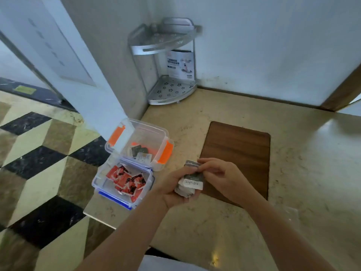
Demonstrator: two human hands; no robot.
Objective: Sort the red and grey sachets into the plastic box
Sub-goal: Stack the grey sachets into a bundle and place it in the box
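Our left hand (172,190) cups a stack of grey sachets (189,184), fingers curled under and around it, above the bench (293,173) near its front-left part. Our right hand (220,177) pinches the top sachet (192,164) of that stack between thumb and fingertips, lifting its upper edge away from the rest; a white label with writing faces us on the front of the stack.

Left of our hands, two clear plastic boxes sit touching one another at the bench's left edge. We see the nearer box (97,180), with blue clips, holding a loose heap of red sachets (127,180). We see the farther box (166,133), with orange clips, holding a few grey sachets (140,153) against its near wall; we cannot tell how many.

Right of the boxes, a dark wooden board (238,153) lies flat on the bench, partly under our right hand. In the far corner stands a metal corner rack (166,44) with two tiers, a printed card (180,64) propped on its lower tier.
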